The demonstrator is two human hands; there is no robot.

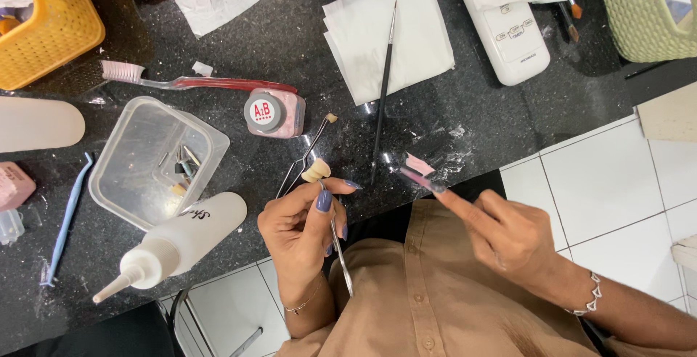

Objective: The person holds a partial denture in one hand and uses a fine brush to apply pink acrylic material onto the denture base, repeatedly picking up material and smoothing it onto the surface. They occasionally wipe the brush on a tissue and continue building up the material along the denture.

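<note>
Cream-coloured tooth piece (316, 170) sits just above the left hand (301, 230), whose fingers (324, 199) clench a thin metal instrument (338, 252) carrying it. It looks light, hard and brittle, best gripped at its sides. Right hand (508, 235) grasps nothing, forefinger extended towards pink paste (420, 164) on the bench (290, 38).

Bright even overhead light, soft shadows, speckled glare on black counter (290, 30), sharp focus

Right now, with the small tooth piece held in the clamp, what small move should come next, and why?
Probably bring the right hand back toward the tooth piece. The left hand holds it up in the metal clamp, while the right forefinger touches the pink paste on the black counter.
</note>
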